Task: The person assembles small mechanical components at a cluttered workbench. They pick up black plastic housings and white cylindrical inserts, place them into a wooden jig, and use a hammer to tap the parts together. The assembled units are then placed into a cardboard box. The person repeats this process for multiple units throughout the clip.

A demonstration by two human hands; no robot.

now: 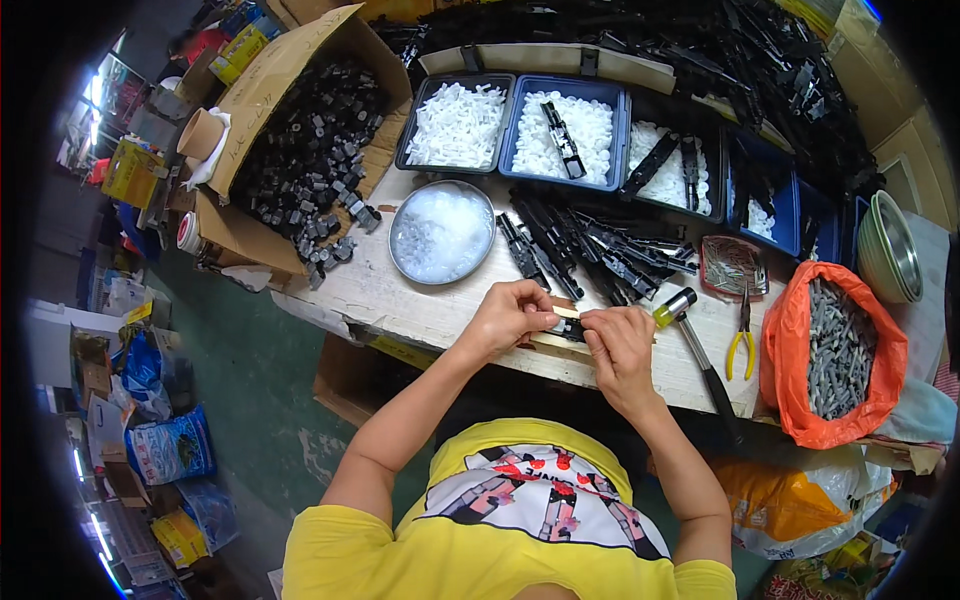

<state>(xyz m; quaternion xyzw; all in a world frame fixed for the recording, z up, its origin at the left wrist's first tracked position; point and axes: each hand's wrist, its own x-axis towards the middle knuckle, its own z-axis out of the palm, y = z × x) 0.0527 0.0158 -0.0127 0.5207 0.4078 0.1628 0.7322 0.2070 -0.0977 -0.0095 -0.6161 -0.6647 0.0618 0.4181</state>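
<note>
At the front edge of the table, a black elongated plastic part (pixel 568 328) lies on a light wooden strip between my hands. My left hand (pixel 505 318) is closed in a pinch at the part's left end; whatever its fingertips hold is too small to make out. Closed over the right end of the same part is my right hand (pixel 622 352), its thumb and fingers gripping it. Just beyond my hands lies a pile of similar black parts (pixel 590 245). A round metal bowl (pixel 397 245) of small translucent pieces stands beyond my left hand.
A hammer (pixel 708 365) and yellow-handled pliers (pixel 741 350) lie right of my right hand. Farther right stands a red bag (pixel 785 385) of grey pieces. Blue bins (pixel 618 130) of white pieces line the back, and a cardboard box (pixel 285 85) of black pieces stands left.
</note>
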